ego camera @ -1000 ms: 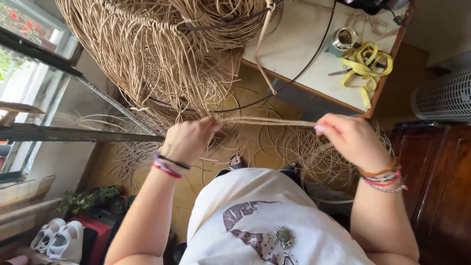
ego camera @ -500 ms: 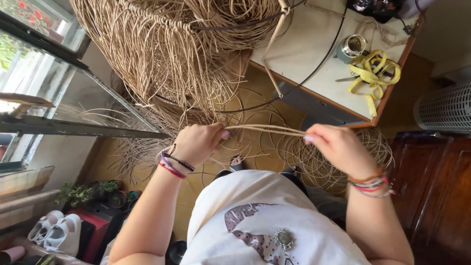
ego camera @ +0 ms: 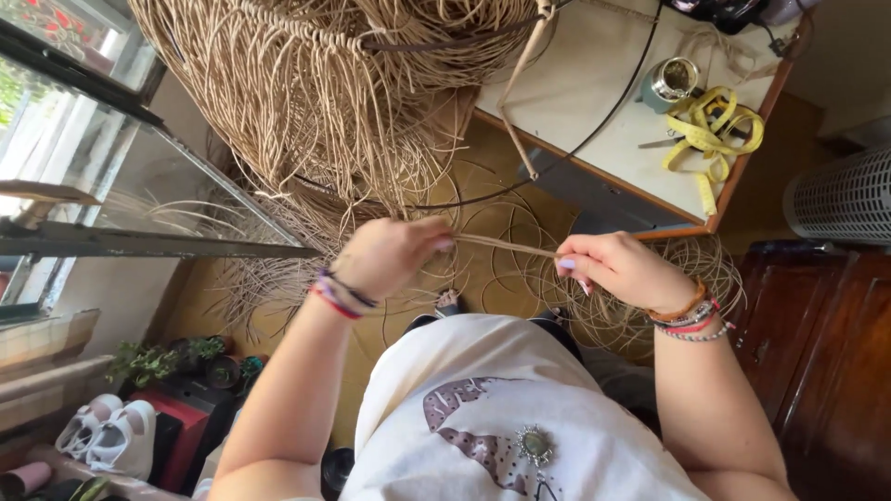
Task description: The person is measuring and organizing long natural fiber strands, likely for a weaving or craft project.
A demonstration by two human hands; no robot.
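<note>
Rattan strands run taut between the two hands, pinched at each end: the left hand has its fingers closed around one end, and the right hand grips the other between thumb and fingertips. Both hands hover above the floor, just below the fringe of a big woven piece that fills the upper part of the view. That piece looks well along, with a dense body already woven, yet many loose ends hang from it untrimmed, so the weaving seems far from finished, and the strands in hand are not yet worked in. More cane lies in coils on the yellowish floor under the hands. A pale tabletop with a wooden edge stands beyond, carrying a yellow tape measure, a small metal tin and a thin dark wire that loops down off it. A window sits to the left, white shoes and potted plants below it, a dark wooden cabinet and a white grille to the right.
</note>
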